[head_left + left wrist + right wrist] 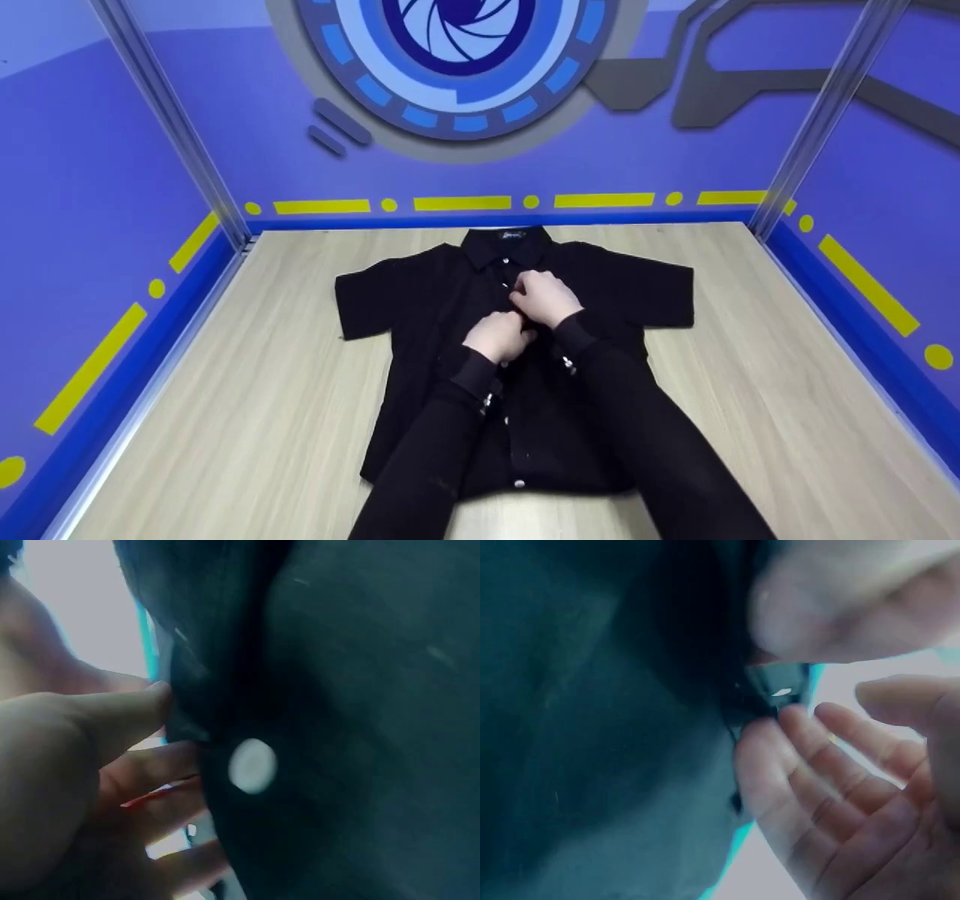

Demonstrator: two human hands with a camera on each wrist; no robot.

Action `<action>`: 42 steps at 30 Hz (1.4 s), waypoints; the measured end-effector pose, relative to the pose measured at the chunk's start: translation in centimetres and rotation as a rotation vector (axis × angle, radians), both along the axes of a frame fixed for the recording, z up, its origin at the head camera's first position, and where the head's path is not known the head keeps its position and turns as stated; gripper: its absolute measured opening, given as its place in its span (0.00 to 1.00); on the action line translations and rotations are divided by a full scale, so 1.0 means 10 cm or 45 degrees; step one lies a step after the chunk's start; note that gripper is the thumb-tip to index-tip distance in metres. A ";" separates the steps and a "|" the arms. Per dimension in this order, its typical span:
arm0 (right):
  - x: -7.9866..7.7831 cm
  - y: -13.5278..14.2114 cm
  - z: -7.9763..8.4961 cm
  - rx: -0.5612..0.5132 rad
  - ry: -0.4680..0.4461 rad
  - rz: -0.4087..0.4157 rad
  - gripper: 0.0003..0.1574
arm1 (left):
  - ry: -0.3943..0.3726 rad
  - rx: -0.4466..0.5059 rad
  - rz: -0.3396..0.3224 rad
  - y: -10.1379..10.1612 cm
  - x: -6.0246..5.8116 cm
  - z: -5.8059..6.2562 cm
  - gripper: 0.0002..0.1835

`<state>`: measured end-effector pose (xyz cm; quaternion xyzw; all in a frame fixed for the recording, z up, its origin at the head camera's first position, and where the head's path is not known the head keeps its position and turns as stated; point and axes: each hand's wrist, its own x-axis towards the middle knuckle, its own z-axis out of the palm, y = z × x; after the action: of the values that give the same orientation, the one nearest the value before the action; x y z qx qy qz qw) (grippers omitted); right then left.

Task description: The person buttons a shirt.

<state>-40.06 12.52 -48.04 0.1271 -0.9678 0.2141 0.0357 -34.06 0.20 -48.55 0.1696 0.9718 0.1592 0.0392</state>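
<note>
Black sleeves (pixel 420 465) pointed toward 12 o'clock, where the left hand (pixel 497 337) and, at its 2 o'clock, the right hand (pixel 546 298) both seemed clamped on the black shirt (pixel 442 322) on the counter (pixel 247 390), and a pale button (pixel 253 766) could become misaligned if uneven pulling twisted the shirt.

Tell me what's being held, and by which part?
The left hand seems to pinch the black collared cloth shirt by its front edge; the right hand touches it, thumb apart.
</note>
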 end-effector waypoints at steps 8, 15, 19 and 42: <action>-0.14 0.12 -0.19 -0.025 -0.112 -0.215 0.09 | -0.058 -0.004 0.009 0.03 0.07 0.08 0.12; -0.10 0.23 -0.35 -0.769 -0.309 -0.212 0.16 | 0.076 0.247 0.267 -0.01 -0.12 0.07 0.15; -0.03 0.26 -0.46 -1.081 -0.342 -0.219 0.18 | 0.172 0.423 0.400 -0.02 -0.23 -0.04 0.18; 0.02 0.24 -0.54 -1.306 -0.443 -0.213 0.18 | 0.182 0.551 0.433 -0.05 -0.34 -0.37 0.14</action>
<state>-39.88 14.94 -53.47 -0.0214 -0.7378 0.6728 -0.0507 -37.45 -0.31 -52.25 0.0192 0.9299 0.3550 -0.0938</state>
